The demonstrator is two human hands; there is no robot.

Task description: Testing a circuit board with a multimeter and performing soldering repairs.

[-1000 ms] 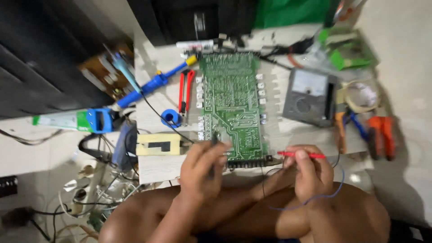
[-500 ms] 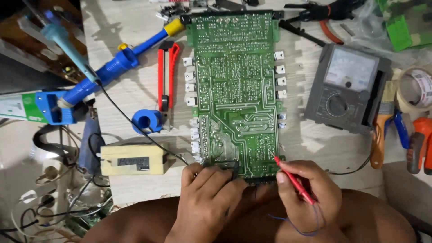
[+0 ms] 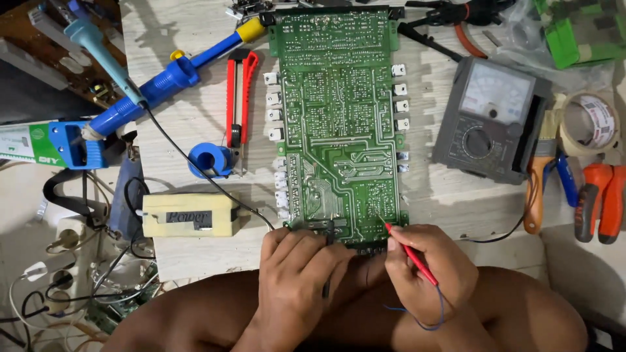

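Green board point(image 3: 339, 124) is lying flat on the table point(image 3: 189, 39), solder side up, near edge just in front of both hands; right hand point(image 3: 427, 270) is gripping a red probe point(image 3: 407, 251) pencil-style, tip touching the board's near-right corner; left hand point(image 3: 297, 274) is closed on a dark probe point(image 3: 326, 261) w/ fingers curled at the near edge, probe mostly hidden. Vs 0.5 s ago: view is sitting about the same, slightly closer; red probe tip is staying at the same corner; left hand is staying put at the edge. Vs 1 s ago: the red probe was lying sideways off the board, now angled onto it. Around: grey meter point(image 3: 489, 117) right of board; red cutter point(image 3: 238, 98) & blue solder sucker point(image 3: 169, 78) to the left; cream box point(image 3: 189, 215) near left hand; tape roll point(image 3: 590, 124) & orange pliers point(image 3: 603, 202) far right.
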